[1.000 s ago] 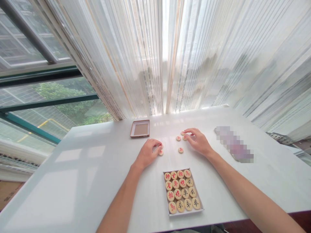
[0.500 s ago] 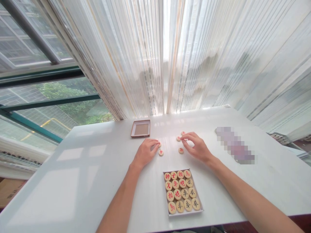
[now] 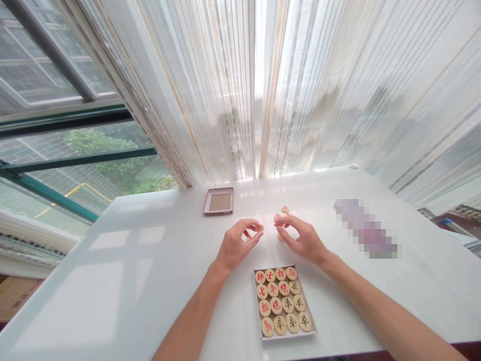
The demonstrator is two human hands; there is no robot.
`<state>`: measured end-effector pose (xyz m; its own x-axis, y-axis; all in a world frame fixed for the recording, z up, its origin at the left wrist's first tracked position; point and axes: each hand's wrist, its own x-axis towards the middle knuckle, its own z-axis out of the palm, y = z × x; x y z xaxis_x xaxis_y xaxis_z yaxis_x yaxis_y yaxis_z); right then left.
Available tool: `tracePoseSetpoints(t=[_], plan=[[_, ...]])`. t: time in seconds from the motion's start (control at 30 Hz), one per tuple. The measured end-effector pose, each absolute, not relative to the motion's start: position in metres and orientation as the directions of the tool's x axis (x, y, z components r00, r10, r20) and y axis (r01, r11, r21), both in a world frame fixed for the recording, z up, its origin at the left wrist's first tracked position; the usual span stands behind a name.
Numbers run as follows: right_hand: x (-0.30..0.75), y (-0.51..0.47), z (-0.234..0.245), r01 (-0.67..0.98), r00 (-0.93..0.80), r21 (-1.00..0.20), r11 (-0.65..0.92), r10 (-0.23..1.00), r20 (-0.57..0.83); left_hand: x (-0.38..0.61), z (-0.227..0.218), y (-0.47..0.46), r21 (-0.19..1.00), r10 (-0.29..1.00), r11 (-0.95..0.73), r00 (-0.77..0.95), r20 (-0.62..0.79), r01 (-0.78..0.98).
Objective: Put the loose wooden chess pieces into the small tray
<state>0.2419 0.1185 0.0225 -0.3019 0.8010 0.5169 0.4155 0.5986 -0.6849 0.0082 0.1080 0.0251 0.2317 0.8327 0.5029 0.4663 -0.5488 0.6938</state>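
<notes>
My left hand (image 3: 237,244) pinches a round xiangqi piece (image 3: 259,227) between thumb and fingers, its marked face showing. Another piece (image 3: 249,238) with red marking is partly hidden behind these fingers. Across from it, my right hand (image 3: 302,239) is curved, thumb and forefinger apart. Its fingertips are close to a red-marked piece (image 3: 277,217); whether they touch it is unclear. More pieces lie around that hand: one beyond it (image 3: 285,208), one partly covered at its knuckles (image 3: 287,215), and one mostly hidden under the thumb (image 3: 280,237).
Close to me on the white table (image 3: 150,281) stands an open box (image 3: 315,332) with rows of red- and black-marked pieces. A shallow brown-rimmed lid (image 3: 205,206) lies at the back. A pixelated item (image 3: 366,228) is at right. Curtains (image 3: 225,100) hang behind.
My left hand has moved right and slightly toward me, with a piece lifted in its fingers. My right hand has shifted slightly, and a piece beside its knuckles has come into sight.
</notes>
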Motion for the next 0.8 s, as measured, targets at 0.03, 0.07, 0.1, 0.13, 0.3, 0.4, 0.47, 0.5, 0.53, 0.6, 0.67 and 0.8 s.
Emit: tracePoseSetpoints(t=[0.03, 0.07, 0.1, 0.13, 0.3, 0.4, 0.47, 0.5, 0.53, 0.6, 0.67, 0.8], plan=[[0.240, 0.117, 0.023, 0.413, -0.306, -0.677, 0.610, 0.793, 0.527, 0.013, 0.026, 0.104, 0.703, 0.829, -0.559, 0.270, 0.490, 0.441], [0.239, 0.115, 0.023, 0.410, -0.315, -0.669, 0.620, 0.785, 0.534, 0.017, 0.028, 0.100, 0.709, 0.826, -0.564, 0.292, 0.482, 0.422], [0.238, 0.114, 0.023, 0.405, -0.326, -0.665, 0.627, 0.779, 0.536, 0.021, 0.028, 0.097, 0.717, 0.824, -0.566, 0.301, 0.480, 0.407], [0.237, 0.113, 0.024, 0.398, -0.339, -0.667, 0.630, 0.776, 0.532, 0.024, 0.029, 0.095, 0.725, 0.824, -0.566, 0.303, 0.480, 0.391], [0.233, 0.109, 0.025, 0.354, -0.366, -0.756, 0.551, 0.825, 0.430, 0.029, 0.029, 0.091, 0.767, 0.837, -0.545, 0.280, 0.471, 0.339], [0.231, 0.107, 0.026, 0.326, -0.348, -0.807, 0.493, 0.856, 0.382, 0.029, 0.030, 0.090, 0.794, 0.850, -0.519, 0.290, 0.439, 0.317], [0.230, 0.106, 0.026, 0.305, -0.331, -0.827, 0.473, 0.867, 0.374, 0.030, 0.031, 0.090, 0.819, 0.864, -0.490, 0.293, 0.410, 0.299], [0.230, 0.106, 0.026, 0.294, -0.322, -0.834, 0.467, 0.870, 0.373, 0.030, 0.031, 0.090, 0.833, 0.872, -0.471, 0.293, 0.391, 0.291], [0.230, 0.106, 0.026, 0.283, -0.315, -0.840, 0.463, 0.872, 0.375, 0.031, 0.031, 0.090, 0.846, 0.882, -0.451, 0.291, 0.372, 0.284], [0.231, 0.106, 0.026, 0.263, -0.309, -0.847, 0.462, 0.872, 0.380, 0.032, 0.032, 0.090, 0.869, 0.896, -0.416, 0.286, 0.340, 0.269], [0.232, 0.106, 0.025, 0.249, -0.311, -0.849, 0.466, 0.869, 0.385, 0.032, 0.032, 0.090, 0.880, 0.902, -0.400, 0.282, 0.327, 0.257], [0.233, 0.107, 0.025, 0.230, -0.341, -0.847, 0.479, 0.855, 0.390, 0.033, 0.031, 0.091, 0.880, 0.901, -0.402, 0.277, 0.332, 0.253]])
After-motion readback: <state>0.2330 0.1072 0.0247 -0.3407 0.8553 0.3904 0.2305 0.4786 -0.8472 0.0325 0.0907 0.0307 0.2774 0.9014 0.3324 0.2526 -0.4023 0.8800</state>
